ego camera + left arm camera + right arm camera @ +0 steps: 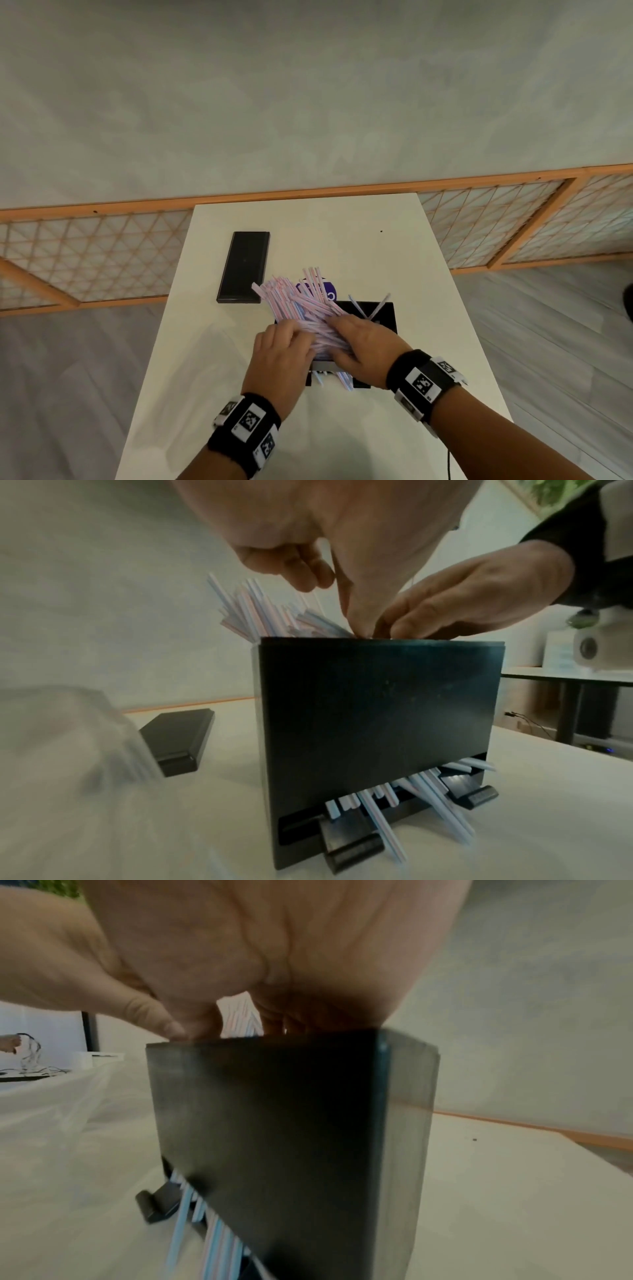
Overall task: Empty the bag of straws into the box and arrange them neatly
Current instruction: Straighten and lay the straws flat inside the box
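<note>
Fingers of both hands work at the open top of the black straw box, which stands upright on the white counter. Farthest left lies a flat black lid, on the counter and apart from the box. Near it, seen blurred in the left wrist view, a clear plastic bag rests crumpled on the counter at the left.

Next comes the left hand, its fingers loosely curled above the box's left end; they lie against the near side of the straws, but whether they grip any I cannot tell. The straws, pale with pink and blue stripes, fan up and out of the box toward the far left, tilted rather than lying flat inside. A purple round object shows behind them, mostly hidden.

More straws poke out of the slot along the bottom of the box's near face, splayed across the black feet onto the counter.

On the right, the right hand reaches down over the bundle, its fingers bent into the box mouth and pressing on the straws. Two loose straws cross inside the box's right part.
</note>
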A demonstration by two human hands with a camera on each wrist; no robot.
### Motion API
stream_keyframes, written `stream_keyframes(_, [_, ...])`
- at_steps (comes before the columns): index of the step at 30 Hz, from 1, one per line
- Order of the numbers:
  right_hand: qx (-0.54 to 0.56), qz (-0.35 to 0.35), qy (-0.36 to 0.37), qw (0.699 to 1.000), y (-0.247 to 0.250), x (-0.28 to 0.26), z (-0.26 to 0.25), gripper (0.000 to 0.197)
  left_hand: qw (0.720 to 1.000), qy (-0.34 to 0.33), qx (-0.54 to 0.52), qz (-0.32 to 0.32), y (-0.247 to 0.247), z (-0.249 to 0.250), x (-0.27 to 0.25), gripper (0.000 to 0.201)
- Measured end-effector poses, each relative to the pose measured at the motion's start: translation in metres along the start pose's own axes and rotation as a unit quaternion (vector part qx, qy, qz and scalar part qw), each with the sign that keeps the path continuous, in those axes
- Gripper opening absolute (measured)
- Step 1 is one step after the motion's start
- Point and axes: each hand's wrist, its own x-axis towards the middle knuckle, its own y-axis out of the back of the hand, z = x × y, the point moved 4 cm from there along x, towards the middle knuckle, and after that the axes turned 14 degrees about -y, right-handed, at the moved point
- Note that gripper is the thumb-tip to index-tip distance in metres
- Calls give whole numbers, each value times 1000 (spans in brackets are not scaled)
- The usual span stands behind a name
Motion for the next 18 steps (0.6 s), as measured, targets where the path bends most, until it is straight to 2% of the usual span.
stream_keyframes(4, [16,-6,-2,1000,-11,-2,-4,70,998,-59,30,-20,-12,8,8,47])
stream_keyframes(7, [-10,2,-21,1000,-12,0,-3,77,993,-86,28,-77,-25,9,10,58])
stream_keyframes(11, [-38,16,-31,999,-11,-2,-5,77,991,-77,3,-109,-36,5,8,66])
stream_keyframes(15, [-60,137,-5,989,4,-20,-12,63,994,-38,-29,-103,-42,2,6,51])
stream_keyframes(18, [-77,242,-50,966,31,-34,-5,42,991,-14,-38,-128,-44,1,6,52])
